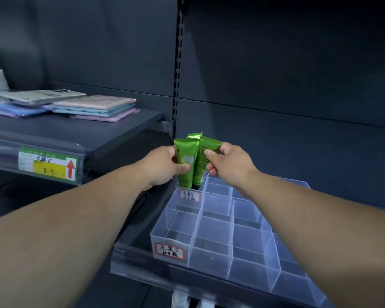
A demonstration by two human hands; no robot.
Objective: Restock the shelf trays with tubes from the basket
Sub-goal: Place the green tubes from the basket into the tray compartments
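Observation:
A clear stepped tray (231, 258) with several square compartments sits on the dark shelf. Green tubes stand cap-down in its back left compartment. My left hand (162, 167) grips the left green tube (185, 161) from the left side. With thumb and fingers, my right hand (227, 163) pinches the right green tube (203, 161). A third green tube (195, 135) peeks out behind them. The remaining compartments hold nothing. The basket is out of view.
Handwritten labels (169, 251) mark the tray's left compartments. On the left, a higher shelf (80, 130) carries flat pastel packs (93, 107) and has a price tag rail (47, 165). A slotted upright (178, 70) runs up the dark back panel.

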